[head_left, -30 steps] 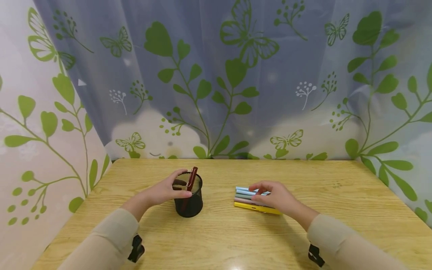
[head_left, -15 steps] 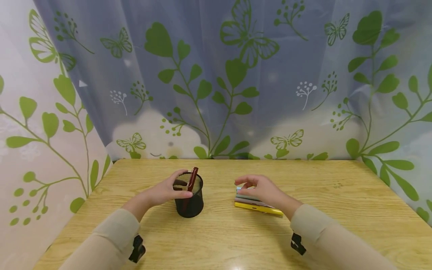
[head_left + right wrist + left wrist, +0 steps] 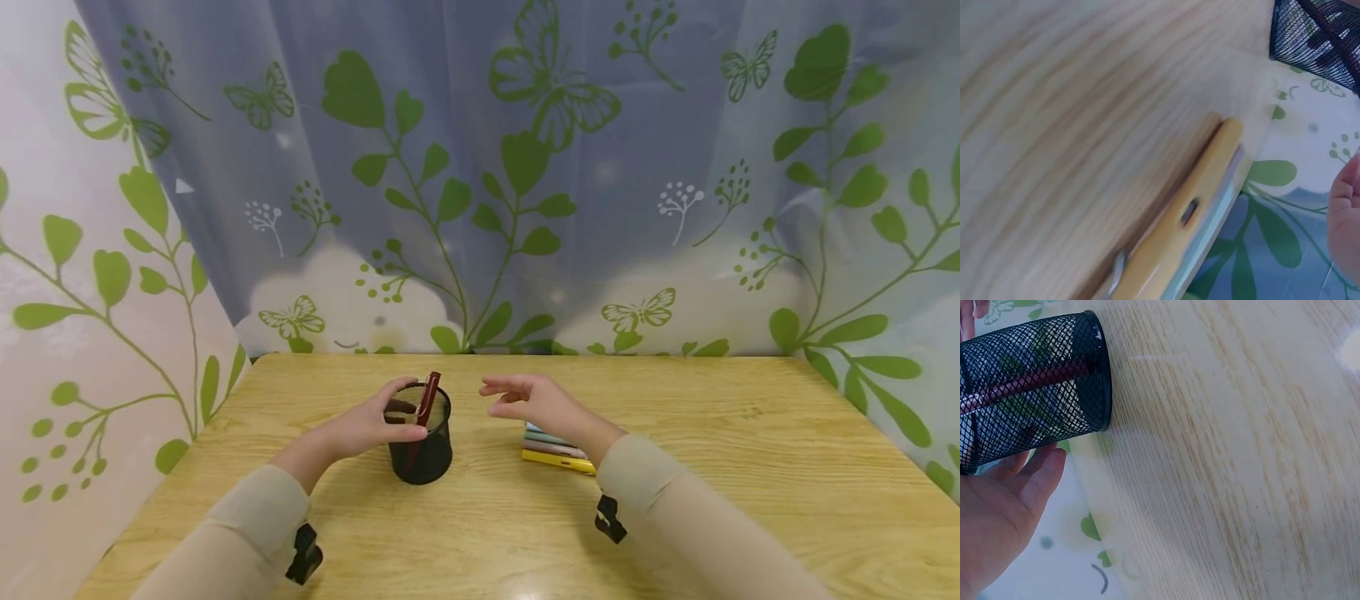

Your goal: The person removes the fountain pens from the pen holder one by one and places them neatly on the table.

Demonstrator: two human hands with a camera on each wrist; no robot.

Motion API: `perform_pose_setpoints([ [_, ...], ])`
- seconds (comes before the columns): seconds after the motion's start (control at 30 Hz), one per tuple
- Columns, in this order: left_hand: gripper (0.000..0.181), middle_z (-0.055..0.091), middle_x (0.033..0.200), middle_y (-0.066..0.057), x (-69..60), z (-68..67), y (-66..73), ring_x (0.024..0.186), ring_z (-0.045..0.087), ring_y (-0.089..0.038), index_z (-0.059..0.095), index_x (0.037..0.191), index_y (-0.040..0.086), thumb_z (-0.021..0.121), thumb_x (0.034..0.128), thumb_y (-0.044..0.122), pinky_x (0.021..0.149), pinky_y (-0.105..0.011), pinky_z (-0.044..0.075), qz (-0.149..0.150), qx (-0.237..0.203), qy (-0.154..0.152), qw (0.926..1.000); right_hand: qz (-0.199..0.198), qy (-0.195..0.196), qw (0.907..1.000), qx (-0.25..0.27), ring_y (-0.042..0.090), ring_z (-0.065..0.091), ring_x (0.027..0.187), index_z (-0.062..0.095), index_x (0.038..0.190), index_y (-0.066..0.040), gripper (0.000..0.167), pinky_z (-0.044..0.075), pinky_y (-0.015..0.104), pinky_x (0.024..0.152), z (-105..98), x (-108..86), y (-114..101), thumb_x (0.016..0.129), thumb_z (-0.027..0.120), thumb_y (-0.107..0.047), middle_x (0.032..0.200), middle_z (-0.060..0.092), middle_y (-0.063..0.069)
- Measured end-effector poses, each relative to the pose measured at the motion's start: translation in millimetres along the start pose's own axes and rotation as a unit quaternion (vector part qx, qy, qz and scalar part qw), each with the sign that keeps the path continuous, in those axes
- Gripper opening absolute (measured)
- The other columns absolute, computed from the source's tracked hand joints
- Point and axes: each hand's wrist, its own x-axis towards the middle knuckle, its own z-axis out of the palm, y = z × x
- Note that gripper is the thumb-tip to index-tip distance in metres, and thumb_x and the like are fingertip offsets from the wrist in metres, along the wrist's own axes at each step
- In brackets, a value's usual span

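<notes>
A black mesh pen holder point(image 3: 429, 458) stands upright on the table, with a dark red pen point(image 3: 428, 398) leaning inside it. My left hand point(image 3: 363, 429) grips the holder near its rim, thumb at the front and fingers at the back; the left wrist view shows the palm point(image 3: 994, 519) beside the mesh point(image 3: 1019, 415). To the right of the holder, in the air, my right hand point(image 3: 553, 408) has loosely bent fingers and no visible object between them. Several pens lie side by side beneath it, the yellow pen point(image 3: 553, 459) nearest me. That wrist partly hides them.
The wooden table point(image 3: 480, 533) spreads in front of me. Behind it hangs a curtain point(image 3: 480, 208) with green leaves and butterflies, touching the far edge. A patterned pale sheet point(image 3: 90, 350) borders the left side.
My right hand has moved left from over the row of pens, toward the pen holder, and its fingers have straightened somewhat. The left hand, the holder and the red pen have stayed put.
</notes>
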Motion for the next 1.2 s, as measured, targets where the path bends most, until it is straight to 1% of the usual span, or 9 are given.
perform_pose_setpoints([
  [0.13, 0.088, 0.035, 0.138, -0.025, -0.7, -0.9, -0.7, 0.125, 0.039, -0.039, 0.010, 0.149, 0.012, 0.068, 0.0861, 0.032, 0.095, -0.051, 0.039, -0.002, 0.000, 0.005, 1.0000, -0.010, -0.010, 0.9999, 0.005, 0.018, 0.054, 0.109, 0.050, 0.136, -0.017, 0.050, 0.044, 0.039, 0.092, 9, 11.1, -4, 0.089, 0.065, -0.026, 0.127, 0.057, -0.001],
  [0.3, 0.086, 0.036, 0.138, -0.023, 0.1, 0.2, -1.6, 0.124, 0.040, -0.037, 0.009, 0.149, 0.013, 0.066, 0.0876, 0.027, 0.095, -0.051, 0.039, -0.004, -0.010, 0.003, 0.9999, -0.016, -0.011, 0.9998, -0.009, 0.019, 0.053, 0.112, 0.049, 0.137, -0.018, 0.047, 0.044, 0.038, 0.092, 21, 22.8, -13, 0.092, 0.061, -0.023, 0.131, 0.054, -0.002],
  [0.47, 0.083, 0.036, 0.138, -0.023, 1.3, 1.7, -1.5, 0.125, 0.039, -0.037, 0.010, 0.149, 0.014, 0.065, 0.0887, 0.025, 0.095, -0.051, 0.039, 0.001, -0.013, 0.004, 0.9999, -0.032, 0.007, 0.9994, -0.013, 0.023, 0.053, 0.114, 0.047, 0.138, -0.016, 0.045, 0.045, 0.039, 0.091, 30, 32.1, -20, 0.094, 0.057, -0.017, 0.136, 0.049, 0.002],
  [0.6, 0.083, 0.036, 0.138, -0.023, 1.6, 2.3, -0.8, 0.125, 0.039, -0.038, 0.010, 0.149, 0.013, 0.065, 0.0886, 0.026, 0.095, -0.051, 0.039, 0.004, -0.010, 0.003, 0.9999, -0.029, 0.017, 0.9992, -0.021, 0.021, 0.050, 0.117, 0.046, 0.140, -0.018, 0.046, 0.044, 0.041, 0.092, 36, 36.7, -23, 0.095, 0.056, -0.016, 0.140, 0.045, 0.000],
  [0.73, 0.086, 0.036, 0.139, -0.023, 0.7, 2.3, -0.2, 0.126, 0.038, -0.037, 0.010, 0.149, 0.012, 0.067, 0.0874, 0.029, 0.096, -0.051, 0.039, 0.004, -0.008, 0.001, 1.0000, -0.034, 0.002, 0.9987, -0.037, 0.023, 0.046, 0.123, 0.043, 0.142, -0.018, 0.047, 0.042, 0.044, 0.095, 39, 39.1, -25, 0.096, 0.054, -0.017, 0.142, 0.043, 0.001],
  [0.83, 0.085, 0.036, 0.139, -0.023, 0.5, 2.7, -0.1, 0.126, 0.038, -0.037, 0.010, 0.149, 0.012, 0.066, 0.0876, 0.029, 0.095, -0.050, 0.039, 0.004, -0.010, -0.001, 0.9999, -0.033, -0.005, 0.9983, -0.048, 0.024, 0.045, 0.124, 0.044, 0.141, -0.020, 0.047, 0.041, 0.044, 0.096, 41, 39.7, -26, 0.095, 0.055, -0.018, 0.141, 0.044, 0.001],
  [0.93, 0.085, 0.036, 0.138, -0.024, 0.0, 2.4, 0.2, 0.126, 0.038, -0.038, 0.010, 0.149, 0.012, 0.066, 0.0878, 0.029, 0.095, -0.050, 0.039, 0.007, -0.013, -0.004, 0.9999, -0.037, 0.011, 0.9977, -0.056, 0.021, 0.048, 0.119, 0.050, 0.137, -0.019, 0.044, 0.044, 0.042, 0.093, 44, 40.0, -26, 0.093, 0.059, -0.019, 0.136, 0.049, 0.000],
  [1.07, 0.086, 0.033, 0.140, -0.027, -0.9, 1.0, 0.4, 0.127, 0.036, -0.040, 0.008, 0.149, 0.010, 0.065, 0.0883, 0.030, 0.095, -0.051, 0.039, 0.012, -0.012, -0.010, 0.9998, -0.051, 0.046, 0.9960, -0.057, 0.017, 0.056, 0.104, 0.060, 0.127, -0.015, 0.039, 0.049, 0.034, 0.081, 48, 39.7, -27, 0.089, 0.065, -0.019, 0.122, 0.060, -0.001],
  [1.2, 0.088, 0.029, 0.141, -0.029, -1.1, -0.3, 0.1, 0.128, 0.033, -0.041, 0.005, 0.149, 0.009, 0.065, 0.0887, 0.031, 0.096, -0.052, 0.038, 0.015, -0.011, -0.015, 0.9997, -0.065, 0.059, 0.9935, -0.072, 0.014, 0.058, 0.091, 0.065, 0.118, -0.012, 0.032, 0.049, 0.028, 0.071, 48, 36.9, -31, 0.087, 0.067, -0.018, 0.109, 0.065, -0.001],
])
